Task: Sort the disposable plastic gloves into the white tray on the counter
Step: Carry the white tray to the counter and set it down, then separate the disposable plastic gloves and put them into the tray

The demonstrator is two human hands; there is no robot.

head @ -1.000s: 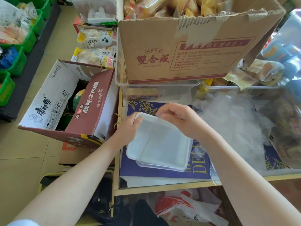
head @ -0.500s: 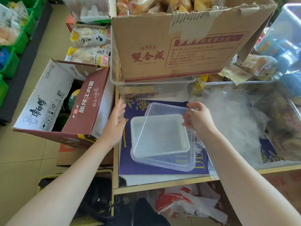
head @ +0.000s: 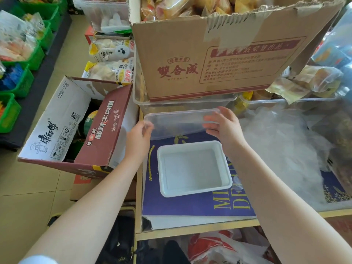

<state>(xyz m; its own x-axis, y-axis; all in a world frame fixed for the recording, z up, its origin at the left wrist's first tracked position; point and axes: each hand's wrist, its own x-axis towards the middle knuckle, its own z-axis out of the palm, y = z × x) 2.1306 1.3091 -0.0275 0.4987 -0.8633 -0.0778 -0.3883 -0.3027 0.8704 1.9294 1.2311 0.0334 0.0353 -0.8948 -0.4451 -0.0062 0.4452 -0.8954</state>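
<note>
Head view shows your left hand (head: 138, 138) and right hand (head: 224, 126) gripping the clear lid (head: 179, 122) by its ends, lifted off so the white tray (head: 194, 168) sits uncovered near the bench's front edge, beside the plastic gloves (head: 282, 149).

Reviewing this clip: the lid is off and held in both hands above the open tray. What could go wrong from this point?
1. The clear lid, held by the left hand and right hand, needs a resting spot; the counter looks crowded, so it may slide off or land on the gloves.
2. The pile of plastic gloves is thin and tangled, so several might come up at once.
3. The white tray sits loose on the blue sheet and could shift.
</note>
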